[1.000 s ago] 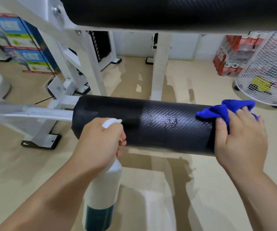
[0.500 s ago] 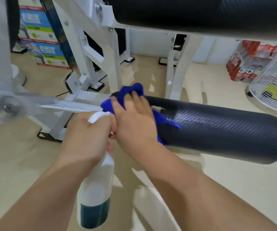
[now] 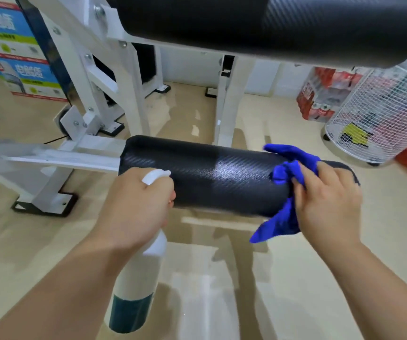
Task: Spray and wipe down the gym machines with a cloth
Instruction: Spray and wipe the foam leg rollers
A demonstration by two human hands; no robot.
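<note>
The left hand grips the spray bottle at its neck, nozzle close to the black roller pad. The right hand clutches the blue cloth against the pad's right end. The cloth looks limp and light, best held bunched, and the wet pad looks slick. Around them are a glossy beige floor, a white frame and a wire basket.

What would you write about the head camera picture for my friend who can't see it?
A person's right hand holds a blue cloth against a black padded roller on a white gym machine, near its right end. The left hand grips a white spray bottle in front of the roller.
</note>
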